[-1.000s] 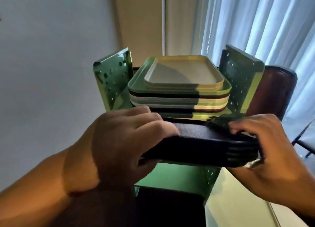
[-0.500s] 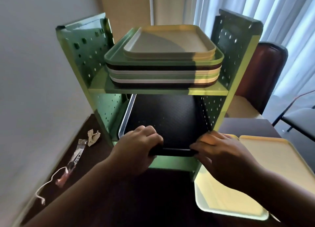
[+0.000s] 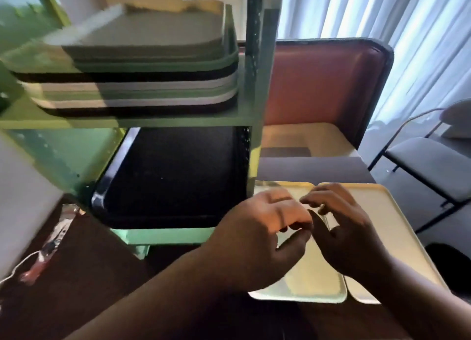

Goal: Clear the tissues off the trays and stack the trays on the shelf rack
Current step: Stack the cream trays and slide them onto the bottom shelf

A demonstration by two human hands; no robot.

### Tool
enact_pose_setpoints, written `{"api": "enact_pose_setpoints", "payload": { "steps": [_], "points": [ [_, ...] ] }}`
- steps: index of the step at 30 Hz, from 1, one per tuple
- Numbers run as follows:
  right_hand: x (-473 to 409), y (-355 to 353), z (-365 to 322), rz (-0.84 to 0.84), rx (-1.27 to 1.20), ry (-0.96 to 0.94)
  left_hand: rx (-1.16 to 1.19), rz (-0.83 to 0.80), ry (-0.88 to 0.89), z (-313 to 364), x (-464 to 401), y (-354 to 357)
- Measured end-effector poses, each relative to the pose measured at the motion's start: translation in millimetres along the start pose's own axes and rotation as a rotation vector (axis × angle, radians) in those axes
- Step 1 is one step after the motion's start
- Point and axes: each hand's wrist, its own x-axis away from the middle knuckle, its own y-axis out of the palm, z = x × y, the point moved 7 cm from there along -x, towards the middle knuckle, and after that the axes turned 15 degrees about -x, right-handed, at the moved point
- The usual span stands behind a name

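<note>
1. Head view: dark tabletop low in frame, pale curtains upper right, green shelf rack filling the left.
2. Mixed trays sit stacked on the top shelf; the black trays lie on the lower one.
3. Two pale trays rest side by side at lower right, no tissue visible on them.
4. Left hand and right hand hover over them, fingers loosely curled and parted, gripping nothing.
5. Best play, I'd say: take opposite rims and lift level.
6. Versus half a second ago: both hands have let go of the black trays' front edge and swung right.
</note>
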Motion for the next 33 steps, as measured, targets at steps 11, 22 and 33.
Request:
{"api": "enact_pose_setpoints", "payload": {
  "steps": [11, 22, 33],
  "points": [
    [150, -150, 277, -0.073, 0.381, 1.298, 0.268, -0.718, -0.649, -10, -66, 302],
    [236, -214, 368, -0.164, 0.270, 1.463, -0.207, -0.941, -0.645, 11, -58, 418],
    [193, -247, 360, 0.273, -0.009, 1.249, 0.026, -0.765, -0.972, 3, -50, 404]
  ]
}}
